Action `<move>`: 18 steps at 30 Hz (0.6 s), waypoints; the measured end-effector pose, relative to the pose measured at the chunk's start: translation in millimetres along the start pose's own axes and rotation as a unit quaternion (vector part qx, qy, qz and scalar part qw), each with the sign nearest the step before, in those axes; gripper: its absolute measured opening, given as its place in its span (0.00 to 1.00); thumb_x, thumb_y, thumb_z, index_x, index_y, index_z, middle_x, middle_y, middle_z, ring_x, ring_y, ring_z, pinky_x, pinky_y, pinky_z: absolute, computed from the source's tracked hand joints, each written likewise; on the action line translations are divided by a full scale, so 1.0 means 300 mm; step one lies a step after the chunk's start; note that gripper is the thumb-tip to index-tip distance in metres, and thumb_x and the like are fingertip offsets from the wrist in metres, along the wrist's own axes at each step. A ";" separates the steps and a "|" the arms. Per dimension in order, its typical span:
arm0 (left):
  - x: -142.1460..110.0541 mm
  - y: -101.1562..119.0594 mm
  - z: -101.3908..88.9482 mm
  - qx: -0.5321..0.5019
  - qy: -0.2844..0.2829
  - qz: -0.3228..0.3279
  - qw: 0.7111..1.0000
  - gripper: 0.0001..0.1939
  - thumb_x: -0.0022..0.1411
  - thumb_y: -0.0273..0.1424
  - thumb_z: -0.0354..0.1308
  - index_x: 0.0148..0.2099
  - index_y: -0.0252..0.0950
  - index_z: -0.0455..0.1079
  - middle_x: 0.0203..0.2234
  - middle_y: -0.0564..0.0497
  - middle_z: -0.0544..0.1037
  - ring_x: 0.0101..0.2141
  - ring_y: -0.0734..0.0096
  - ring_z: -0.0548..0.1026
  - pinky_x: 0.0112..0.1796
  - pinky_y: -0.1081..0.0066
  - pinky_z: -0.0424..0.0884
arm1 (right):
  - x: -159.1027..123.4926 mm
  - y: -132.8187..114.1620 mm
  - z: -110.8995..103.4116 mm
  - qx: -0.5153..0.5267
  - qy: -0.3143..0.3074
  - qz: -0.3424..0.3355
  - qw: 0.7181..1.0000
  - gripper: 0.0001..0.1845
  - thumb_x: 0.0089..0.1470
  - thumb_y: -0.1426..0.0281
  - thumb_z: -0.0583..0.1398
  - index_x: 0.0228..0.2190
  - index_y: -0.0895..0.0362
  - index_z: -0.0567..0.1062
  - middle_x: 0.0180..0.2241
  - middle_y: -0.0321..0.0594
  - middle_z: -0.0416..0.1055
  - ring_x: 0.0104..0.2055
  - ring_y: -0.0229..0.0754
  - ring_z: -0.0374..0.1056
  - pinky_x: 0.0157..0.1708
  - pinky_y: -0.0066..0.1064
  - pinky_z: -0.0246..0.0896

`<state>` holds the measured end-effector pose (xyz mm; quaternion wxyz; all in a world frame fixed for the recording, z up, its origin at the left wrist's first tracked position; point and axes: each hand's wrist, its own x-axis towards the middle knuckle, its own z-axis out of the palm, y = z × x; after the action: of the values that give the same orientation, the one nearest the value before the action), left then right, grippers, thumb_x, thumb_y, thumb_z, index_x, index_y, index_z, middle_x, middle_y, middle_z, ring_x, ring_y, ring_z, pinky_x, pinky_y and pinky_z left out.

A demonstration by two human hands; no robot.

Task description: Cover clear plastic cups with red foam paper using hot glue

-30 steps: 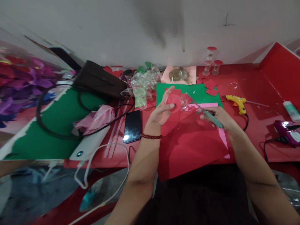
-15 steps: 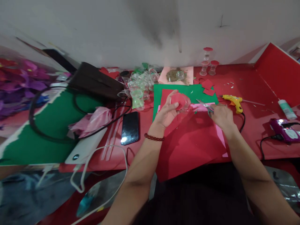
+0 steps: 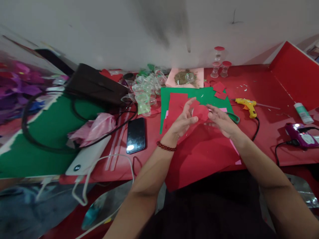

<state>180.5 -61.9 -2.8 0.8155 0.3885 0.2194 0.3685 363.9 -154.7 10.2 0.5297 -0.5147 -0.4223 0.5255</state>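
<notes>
My left hand (image 3: 185, 119) and my right hand (image 3: 220, 121) are both closed on a red paper disc (image 3: 200, 113), one at each side. The clear plastic cup piece seen with it earlier is hidden now. Just behind my right hand lies a pair of scissors (image 3: 233, 117), with only its green handle loop showing. Under my hands spreads a large red paper sheet (image 3: 199, 159), overlapping a green sheet (image 3: 165, 96). A smaller red paper piece (image 3: 178, 101) rests on the green sheet beside my left hand.
A yellow glue gun (image 3: 246, 104) lies to the right, near a white-and-green bottle (image 3: 303, 113) and a purple device (image 3: 300, 136). Red-topped clear cup stacks (image 3: 225, 68) stand behind. Leftward are clear plastic cups (image 3: 147, 88), a phone (image 3: 136, 135) and a dark bag (image 3: 97, 86).
My right hand has let go of the scissors, which now lie on the table, and has moved left to the red disc. My left hand still holds the disc, now turned toward me.
</notes>
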 end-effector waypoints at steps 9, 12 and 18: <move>0.008 -0.006 -0.017 0.059 -0.021 0.045 0.997 0.48 0.45 0.35 0.86 0.66 0.51 0.71 0.60 0.48 0.78 0.60 0.58 0.77 0.57 0.66 0.75 | 0.033 0.068 -0.027 -0.082 0.056 -0.156 0.983 0.47 0.50 0.51 0.75 0.67 0.47 0.69 0.68 0.49 0.70 0.66 0.55 0.71 0.62 0.51 0.75; 0.016 -0.005 -0.031 0.061 -0.009 -0.010 0.998 0.36 0.56 0.48 0.79 0.63 0.47 0.73 0.54 0.47 0.82 0.49 0.62 0.82 0.52 0.62 0.78 | 0.053 0.106 -0.051 -0.228 0.125 -0.316 0.912 0.50 0.52 0.58 0.75 0.71 0.47 0.63 0.72 0.51 0.65 0.71 0.60 0.66 0.65 0.58 0.72; 0.021 -0.003 -0.013 0.046 -0.019 -0.079 0.996 0.31 0.68 0.59 0.63 0.55 0.38 0.79 0.48 0.41 0.85 0.44 0.60 0.84 0.49 0.61 0.81 | 0.056 0.107 -0.076 -0.447 0.092 -0.467 0.758 0.40 0.63 0.80 0.60 0.71 0.40 0.64 0.69 0.40 0.71 0.77 0.53 0.61 0.75 0.61 0.60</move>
<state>182.4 -55.7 -6.4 0.8274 0.4139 0.2507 0.2850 383.9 -143.1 -25.8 0.4554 -0.4778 -0.7463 -0.0853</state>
